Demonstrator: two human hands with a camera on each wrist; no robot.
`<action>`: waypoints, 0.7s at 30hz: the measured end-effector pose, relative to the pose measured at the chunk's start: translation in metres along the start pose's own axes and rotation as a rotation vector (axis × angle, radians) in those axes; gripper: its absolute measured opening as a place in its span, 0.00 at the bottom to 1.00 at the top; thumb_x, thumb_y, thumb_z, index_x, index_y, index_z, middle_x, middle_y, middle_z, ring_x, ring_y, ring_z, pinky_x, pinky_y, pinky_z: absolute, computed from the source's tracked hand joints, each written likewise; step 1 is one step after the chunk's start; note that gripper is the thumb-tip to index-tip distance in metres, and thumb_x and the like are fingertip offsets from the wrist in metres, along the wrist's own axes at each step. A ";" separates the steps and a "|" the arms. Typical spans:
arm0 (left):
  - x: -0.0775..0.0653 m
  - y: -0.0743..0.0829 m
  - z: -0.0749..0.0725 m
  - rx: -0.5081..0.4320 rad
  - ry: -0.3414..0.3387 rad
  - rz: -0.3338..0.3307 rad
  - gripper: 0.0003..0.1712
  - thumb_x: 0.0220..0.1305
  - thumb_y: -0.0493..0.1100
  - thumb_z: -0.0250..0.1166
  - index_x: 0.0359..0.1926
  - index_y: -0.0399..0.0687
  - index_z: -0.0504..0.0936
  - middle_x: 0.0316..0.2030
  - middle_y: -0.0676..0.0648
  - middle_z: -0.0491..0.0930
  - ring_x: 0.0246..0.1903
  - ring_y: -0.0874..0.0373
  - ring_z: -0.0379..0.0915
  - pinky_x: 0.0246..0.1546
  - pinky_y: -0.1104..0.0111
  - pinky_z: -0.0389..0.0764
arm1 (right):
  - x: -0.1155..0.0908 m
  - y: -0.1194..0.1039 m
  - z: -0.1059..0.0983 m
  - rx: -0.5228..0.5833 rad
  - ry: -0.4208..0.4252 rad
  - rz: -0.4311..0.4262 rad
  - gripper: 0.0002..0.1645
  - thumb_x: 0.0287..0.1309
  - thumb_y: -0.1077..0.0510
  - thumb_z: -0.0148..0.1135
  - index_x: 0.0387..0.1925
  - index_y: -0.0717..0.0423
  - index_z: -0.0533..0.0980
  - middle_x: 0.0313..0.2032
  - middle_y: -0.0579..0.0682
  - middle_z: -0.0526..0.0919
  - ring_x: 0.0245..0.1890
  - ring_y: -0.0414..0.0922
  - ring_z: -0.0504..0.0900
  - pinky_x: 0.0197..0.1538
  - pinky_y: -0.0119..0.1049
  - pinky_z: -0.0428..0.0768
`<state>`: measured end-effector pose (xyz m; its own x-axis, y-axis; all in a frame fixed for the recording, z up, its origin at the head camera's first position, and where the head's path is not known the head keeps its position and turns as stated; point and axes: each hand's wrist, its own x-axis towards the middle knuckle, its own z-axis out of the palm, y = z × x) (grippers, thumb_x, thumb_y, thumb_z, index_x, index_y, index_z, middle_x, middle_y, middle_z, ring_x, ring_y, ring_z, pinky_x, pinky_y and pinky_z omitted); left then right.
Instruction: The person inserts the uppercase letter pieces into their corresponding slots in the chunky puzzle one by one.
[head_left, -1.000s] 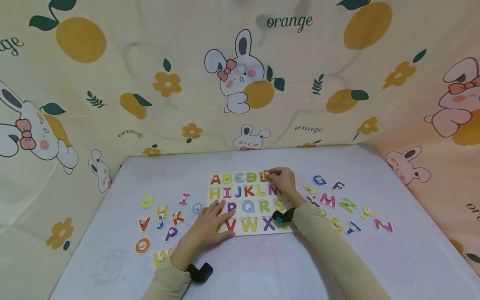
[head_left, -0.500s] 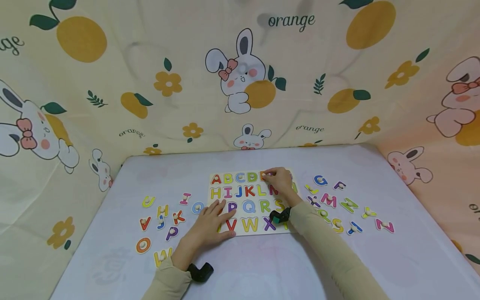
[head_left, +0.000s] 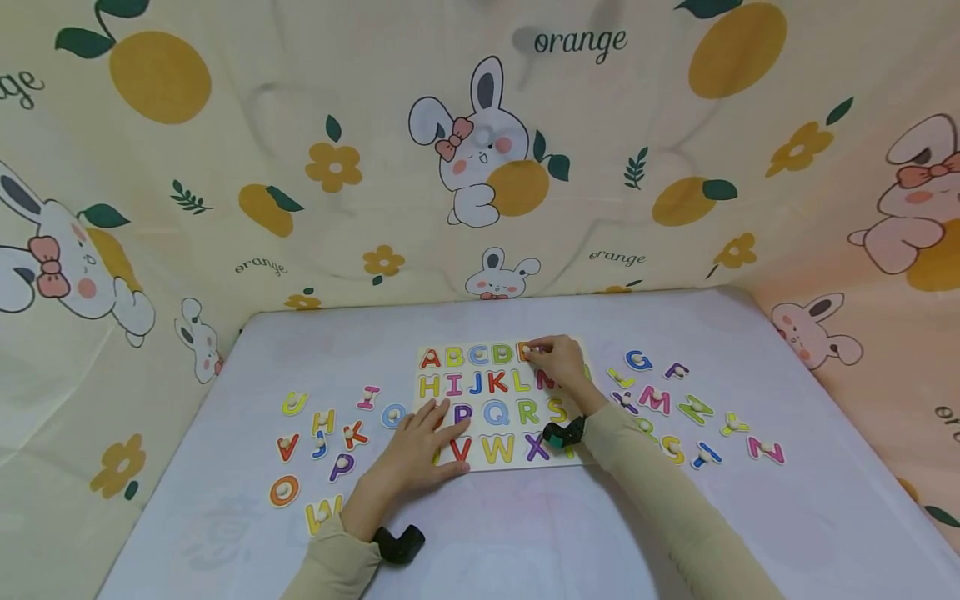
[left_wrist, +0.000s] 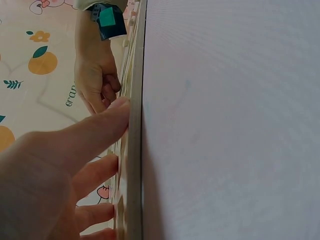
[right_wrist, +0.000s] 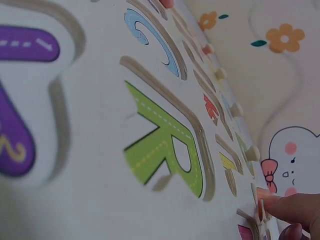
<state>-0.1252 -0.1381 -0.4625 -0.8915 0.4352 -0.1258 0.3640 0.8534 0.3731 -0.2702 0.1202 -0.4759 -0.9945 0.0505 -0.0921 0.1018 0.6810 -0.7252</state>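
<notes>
A white alphabet puzzle board [head_left: 512,431] lies mid-table, with knobbed A [head_left: 430,358], B, C and D pieces in its top row. My right hand [head_left: 558,360] pinches an orange letter E [head_left: 523,353] at the fifth place of that row, beside the D. In the right wrist view, the thumb and fingertips meet at the small upright edge of the E [right_wrist: 260,202]. My left hand [head_left: 423,450] rests with spread fingers on the board's lower left corner, covering some printed letters. The left wrist view shows its thumb [left_wrist: 107,120] along the board's near edge.
Several loose knobbed letters lie on the left, among them an orange O [head_left: 284,492] and a yellow W [head_left: 324,515]. More are scattered on the right, including a blue G [head_left: 639,360] and a pink N [head_left: 766,450]. A printed cloth [head_left: 300,250] hangs behind the table.
My right hand has moved slightly left and lowered the E from a tilted pose over the fifth place down into line with the row. The left hand stays put.
</notes>
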 end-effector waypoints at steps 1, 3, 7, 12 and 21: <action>0.000 0.000 0.000 0.000 -0.001 0.001 0.38 0.59 0.65 0.62 0.69 0.63 0.66 0.75 0.43 0.55 0.76 0.41 0.45 0.70 0.39 0.54 | 0.000 0.001 -0.001 0.003 -0.009 -0.004 0.16 0.59 0.52 0.65 0.46 0.55 0.84 0.44 0.57 0.86 0.35 0.45 0.75 0.31 0.27 0.67; 0.001 0.000 0.001 -0.001 0.001 0.006 0.38 0.59 0.65 0.62 0.69 0.63 0.67 0.75 0.42 0.55 0.76 0.40 0.45 0.70 0.39 0.54 | 0.000 0.002 -0.003 0.006 -0.026 -0.013 0.16 0.60 0.52 0.64 0.47 0.54 0.84 0.45 0.58 0.86 0.34 0.44 0.75 0.30 0.26 0.68; 0.001 0.001 0.001 0.000 0.000 0.012 0.38 0.59 0.65 0.62 0.69 0.62 0.66 0.75 0.42 0.55 0.76 0.40 0.45 0.70 0.39 0.54 | -0.003 0.004 -0.010 0.035 -0.038 -0.029 0.16 0.60 0.53 0.64 0.48 0.55 0.83 0.44 0.58 0.85 0.33 0.43 0.75 0.30 0.27 0.69; 0.000 0.001 0.001 0.006 -0.003 0.013 0.38 0.59 0.64 0.62 0.69 0.62 0.67 0.74 0.42 0.55 0.75 0.40 0.45 0.70 0.39 0.54 | -0.008 0.010 -0.026 0.053 -0.001 -0.071 0.17 0.60 0.54 0.64 0.48 0.58 0.82 0.32 0.54 0.80 0.30 0.43 0.70 0.30 0.29 0.66; 0.000 0.001 0.000 0.008 -0.005 -0.001 0.38 0.59 0.64 0.62 0.69 0.62 0.67 0.74 0.42 0.55 0.75 0.40 0.45 0.70 0.39 0.54 | -0.018 0.028 -0.064 0.092 0.079 -0.057 0.17 0.61 0.54 0.63 0.48 0.59 0.82 0.28 0.49 0.72 0.31 0.44 0.67 0.31 0.30 0.64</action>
<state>-0.1243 -0.1372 -0.4619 -0.8907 0.4356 -0.1303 0.3653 0.8562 0.3652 -0.2513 0.1848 -0.4508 -0.9973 0.0734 0.0023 0.0434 0.6143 -0.7879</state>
